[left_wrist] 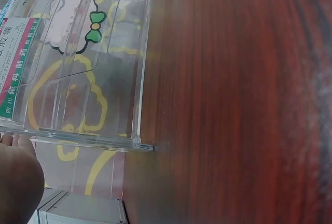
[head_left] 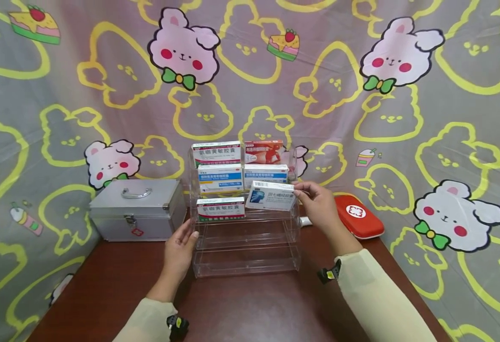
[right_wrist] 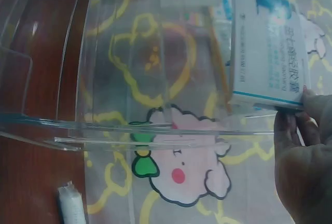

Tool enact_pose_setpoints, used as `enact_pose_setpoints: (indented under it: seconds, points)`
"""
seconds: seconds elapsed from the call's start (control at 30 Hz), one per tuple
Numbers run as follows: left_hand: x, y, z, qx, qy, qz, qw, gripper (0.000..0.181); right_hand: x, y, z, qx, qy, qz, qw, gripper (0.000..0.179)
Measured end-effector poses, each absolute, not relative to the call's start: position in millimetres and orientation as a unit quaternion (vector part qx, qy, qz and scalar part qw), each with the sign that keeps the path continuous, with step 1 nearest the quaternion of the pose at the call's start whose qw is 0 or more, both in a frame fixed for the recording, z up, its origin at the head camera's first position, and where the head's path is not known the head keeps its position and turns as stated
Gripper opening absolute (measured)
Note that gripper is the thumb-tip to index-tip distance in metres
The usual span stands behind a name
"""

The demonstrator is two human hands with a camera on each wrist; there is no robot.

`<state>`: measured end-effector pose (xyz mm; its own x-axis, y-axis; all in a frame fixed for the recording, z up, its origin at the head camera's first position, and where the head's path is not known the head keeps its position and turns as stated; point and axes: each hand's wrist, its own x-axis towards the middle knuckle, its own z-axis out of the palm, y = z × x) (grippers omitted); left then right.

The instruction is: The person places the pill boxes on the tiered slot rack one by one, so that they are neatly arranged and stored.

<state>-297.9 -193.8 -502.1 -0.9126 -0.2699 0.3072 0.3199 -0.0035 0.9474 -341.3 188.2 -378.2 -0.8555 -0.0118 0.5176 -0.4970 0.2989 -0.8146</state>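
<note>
A white medicine box [head_left: 271, 196] with a blue picture is pinched at its right end between the thumb and fingers of my right hand [head_left: 318, 204]. It is tilted in front of the third tier of a clear acrylic display rack [head_left: 245, 268]; the right wrist view shows the box [right_wrist: 267, 53] from the side. My left hand [head_left: 180, 249] rests its fingers against the rack's left side. To the left on that tier stands a green-and-white medicine box [head_left: 221, 209]. Above it are two blue-and-white boxes [head_left: 220, 178], another green-and-white box [head_left: 216, 153] and a red box [head_left: 263, 153].
A silver metal case [head_left: 136, 209] stands left of the rack on the brown table [head_left: 241, 308]. At the right lies a red first-aid pouch [head_left: 358, 216]. A small white tube-like object [right_wrist: 71, 206] lies by the rack's right side. A patterned curtain [head_left: 250, 71] hangs behind.
</note>
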Motion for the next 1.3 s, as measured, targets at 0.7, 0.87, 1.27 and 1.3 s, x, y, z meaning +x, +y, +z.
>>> enact_pose_setpoints:
  seconds: [0.7,0.87,1.27,1.3]
  points:
    - [-297,-195,-500,-0.021,-0.679,-0.705,0.206,0.053,-359,180,-384,0.136,-0.743,0.599,0.265,0.014]
    - [-297,-194,-499,-0.024,-0.678,-0.706,0.203,0.053,-358,180,-386,0.17,-0.788,0.505,0.31,0.015]
    - [-300,-196,-502,-0.021,-0.683,-0.702,0.2,0.053,-357,175,-402,0.248,-0.822,0.322,0.399,0.022]
    - [-300,-196,-502,-0.02,-0.684,-0.701,0.198,0.054,-357,174,-403,0.256,-0.822,0.31,0.404,0.022]
